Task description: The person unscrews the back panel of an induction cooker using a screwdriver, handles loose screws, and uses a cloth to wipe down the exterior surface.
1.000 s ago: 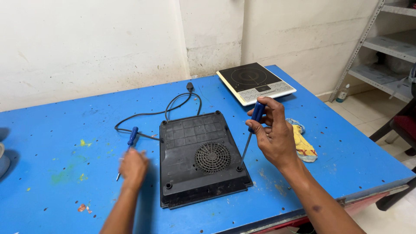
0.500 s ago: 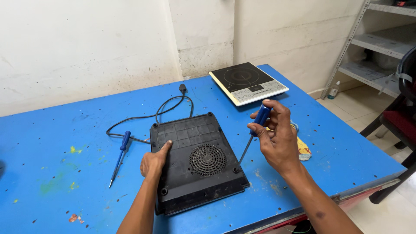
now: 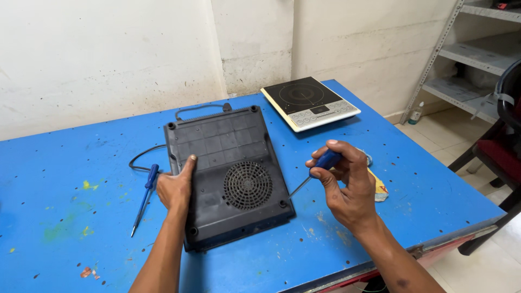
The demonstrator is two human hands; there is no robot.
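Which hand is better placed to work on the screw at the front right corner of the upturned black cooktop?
Probably the right hand: it holds a blue-handled screwdriver whose tip is close beside that corner. The left hand lies flat on the cooktop's underside.

Open blue worktop at the far left and the near right; the middle is taken up.

The upturned black induction cooker [image 3: 228, 173] fills the centre of the worktop [image 3: 65, 239], with the left hand [image 3: 175, 189] on its left edge and a spare blue screwdriver [image 3: 144, 197] just beside it. Its black cord [image 3: 142, 157] loops behind. The right hand [image 3: 347, 190] with its blue screwdriver [image 3: 313, 172] and a yellow cloth [image 3: 378, 187] crowd the right side; a second induction cooker [image 3: 309, 101] blocks the far corner.
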